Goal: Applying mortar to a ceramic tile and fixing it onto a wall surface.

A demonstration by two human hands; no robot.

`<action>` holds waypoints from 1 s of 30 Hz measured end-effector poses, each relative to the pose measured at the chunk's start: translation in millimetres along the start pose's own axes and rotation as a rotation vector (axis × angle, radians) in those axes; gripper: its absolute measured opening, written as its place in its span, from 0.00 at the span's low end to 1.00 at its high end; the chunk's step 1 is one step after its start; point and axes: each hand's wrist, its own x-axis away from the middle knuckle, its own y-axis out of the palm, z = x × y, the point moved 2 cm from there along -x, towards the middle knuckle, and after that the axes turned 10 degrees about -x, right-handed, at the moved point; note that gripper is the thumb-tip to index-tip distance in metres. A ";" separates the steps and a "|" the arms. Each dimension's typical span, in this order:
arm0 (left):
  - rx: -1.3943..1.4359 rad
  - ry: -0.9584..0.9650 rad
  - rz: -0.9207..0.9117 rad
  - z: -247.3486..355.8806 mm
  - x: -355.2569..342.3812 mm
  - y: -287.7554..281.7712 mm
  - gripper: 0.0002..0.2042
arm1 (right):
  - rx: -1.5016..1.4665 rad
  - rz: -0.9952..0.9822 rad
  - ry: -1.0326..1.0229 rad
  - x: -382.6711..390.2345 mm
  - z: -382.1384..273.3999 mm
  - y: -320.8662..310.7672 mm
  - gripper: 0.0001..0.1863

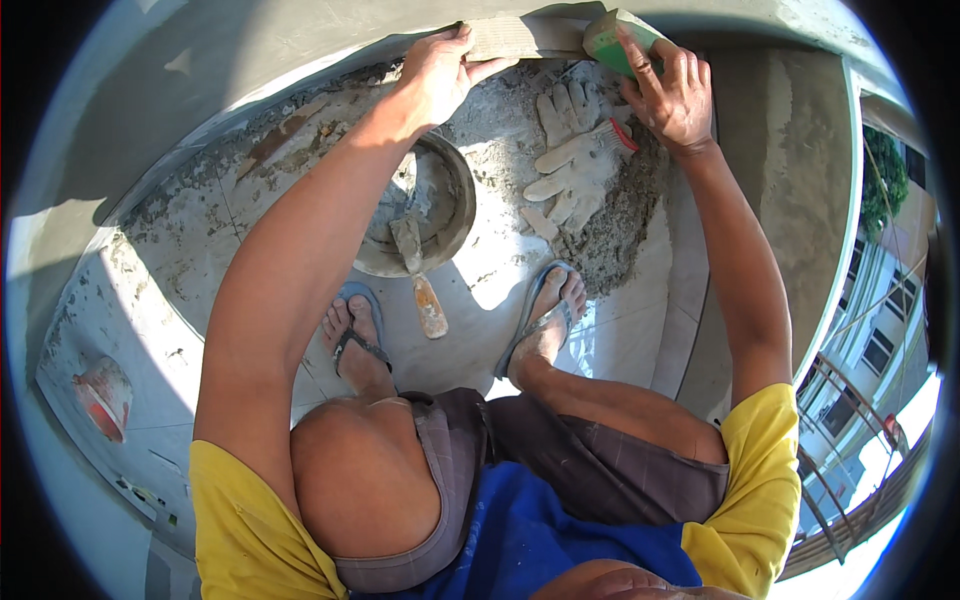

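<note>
Strip (525, 38), one: left end pinched in left hand (437, 80), extending rightward to green block (604, 44). Same block, one: grasped in right hand (676, 97). Gloves (578, 172), two; round basin (464, 200), one; trowel (430, 305), one, leaning over basin's rim.

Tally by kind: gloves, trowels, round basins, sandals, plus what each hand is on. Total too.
Gloves: 2
Trowel: 1
Round basin: 1
Sandals: 2
Grey strip at left hand: 1
Green block at right hand: 1
Total: 8
</note>
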 end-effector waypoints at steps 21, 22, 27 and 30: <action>-0.182 0.005 -0.106 -3.5 -6.9 -16.9 0.13 | -1.022 -0.485 0.563 -39.1 -141.2 -70.6 0.41; -0.250 -0.106 -0.073 -0.5 -8.9 -14.2 0.13 | -1.094 -0.551 0.589 -40.9 -160.0 -64.7 0.38; -0.839 0.450 -0.453 7.1 3.5 -11.3 0.12 | -1.111 -0.772 0.522 -50.1 -217.6 -21.5 0.37; -0.496 0.030 -0.336 9.3 1.2 -23.4 0.14 | -1.043 -0.744 0.433 -65.2 -245.6 -0.1 0.40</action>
